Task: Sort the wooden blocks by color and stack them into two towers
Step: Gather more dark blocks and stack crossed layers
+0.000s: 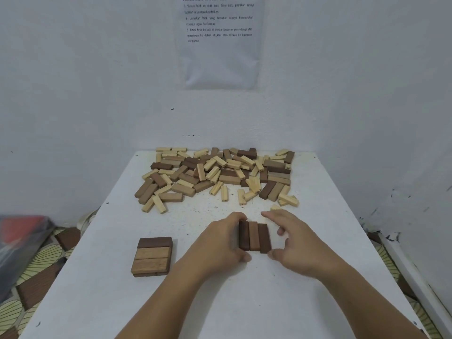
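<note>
Flanking dark blocks (254, 237), left hand (219, 243), right hand (297, 241) (sheet (220, 59): "Susun blok")

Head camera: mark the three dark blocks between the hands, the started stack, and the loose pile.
three dark blocks (254, 236): head view, top of middle block
started stack (151, 253): head view, middle top block
loose pile (220, 174): head view, centre

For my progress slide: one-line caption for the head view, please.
Left hand grips a row of three dark blocks, right hand open beside it; short brown stack left, mixed pile behind.
</note>
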Demonstrator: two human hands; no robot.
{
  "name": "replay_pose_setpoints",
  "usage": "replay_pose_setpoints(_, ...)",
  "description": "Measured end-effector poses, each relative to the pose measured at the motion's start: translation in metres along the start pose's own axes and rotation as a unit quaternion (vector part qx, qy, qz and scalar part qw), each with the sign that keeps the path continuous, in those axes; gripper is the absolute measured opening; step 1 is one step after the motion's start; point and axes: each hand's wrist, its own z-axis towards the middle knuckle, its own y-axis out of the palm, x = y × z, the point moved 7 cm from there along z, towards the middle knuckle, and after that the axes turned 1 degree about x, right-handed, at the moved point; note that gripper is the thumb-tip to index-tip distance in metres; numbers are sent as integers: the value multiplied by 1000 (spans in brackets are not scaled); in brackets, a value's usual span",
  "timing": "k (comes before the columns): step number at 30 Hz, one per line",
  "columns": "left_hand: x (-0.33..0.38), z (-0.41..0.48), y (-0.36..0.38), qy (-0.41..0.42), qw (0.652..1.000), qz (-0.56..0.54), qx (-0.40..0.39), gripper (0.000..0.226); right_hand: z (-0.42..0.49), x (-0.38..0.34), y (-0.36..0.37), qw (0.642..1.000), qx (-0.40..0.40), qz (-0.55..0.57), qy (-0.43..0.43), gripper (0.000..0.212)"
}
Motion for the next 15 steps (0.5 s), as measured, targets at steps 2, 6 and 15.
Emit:
replay_pose_setpoints(2,2,1,0,7,1000,2,-3,72,1,-2,5,1000,-27,-9,5,100)
replay_pose_setpoints(6,3,7,-1,16,1000,3,-2,79,6,-11,9,999,-37,5,-14,111)
replay_pose_setpoints(15,10,9,-1,52,999,-8,3,74,11,-19,6,999,-23,1,-35,112)
